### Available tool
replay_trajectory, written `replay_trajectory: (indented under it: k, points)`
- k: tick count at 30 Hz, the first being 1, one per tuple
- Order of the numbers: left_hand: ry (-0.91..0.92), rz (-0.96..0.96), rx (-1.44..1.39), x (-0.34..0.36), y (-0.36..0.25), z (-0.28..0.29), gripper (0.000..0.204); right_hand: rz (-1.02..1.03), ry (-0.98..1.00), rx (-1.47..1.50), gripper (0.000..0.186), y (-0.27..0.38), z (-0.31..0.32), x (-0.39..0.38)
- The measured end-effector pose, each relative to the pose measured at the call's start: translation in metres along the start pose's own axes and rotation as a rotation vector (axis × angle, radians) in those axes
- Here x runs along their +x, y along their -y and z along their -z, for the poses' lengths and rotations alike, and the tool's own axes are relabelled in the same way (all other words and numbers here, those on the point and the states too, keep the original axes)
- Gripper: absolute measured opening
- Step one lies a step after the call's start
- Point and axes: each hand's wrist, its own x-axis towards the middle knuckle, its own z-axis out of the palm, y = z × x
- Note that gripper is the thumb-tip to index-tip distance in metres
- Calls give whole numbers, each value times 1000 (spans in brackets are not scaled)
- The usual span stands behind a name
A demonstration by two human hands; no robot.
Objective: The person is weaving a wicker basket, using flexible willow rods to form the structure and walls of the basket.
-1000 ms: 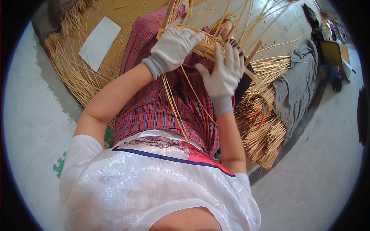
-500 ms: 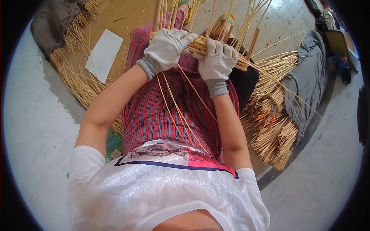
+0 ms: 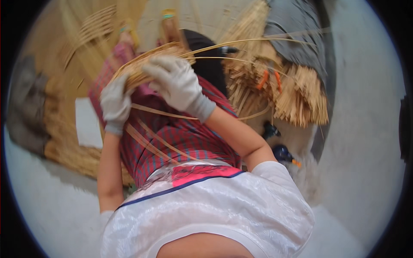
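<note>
A partly woven wicker piece lies tilted over my lap, its thin upright stakes smeared by motion. My left hand, in a white work glove with a grey cuff, is closed around its left end. Gloved likewise, my right hand is at the near edge; its slightly bent fingers and thumb look apart, with the fingertips over the weave. Whether they touch a strand is blurred. Long loose canes run from the piece out to the right. Another pale strand passes below my right wrist.
To the right lies a thick bundle of cut canes under grey cloth, with orange-handled cutters on it. Dark tools sit nearer. At left are more canes, a white sheet and a dark cloth.
The wicker piece has turned and shifted left with my left hand. My right hand has moved left along it, its fingers looser than before. The whole view has swung round.
</note>
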Motion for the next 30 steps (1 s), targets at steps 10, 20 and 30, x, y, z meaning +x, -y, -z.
replay_trajectory:
  k: [10,20,30]
  points:
    - [56,51,-29,17,-19,8,60,-1043,79,-1072,100,-205,166,-209]
    - [-38,195,-83,-9,-41,1,51,-1726,111,-619,114,-219,177,-183]
    - [-106,170,164,3,-75,14,63,-1274,-530,-108,78,-232,169,-291]
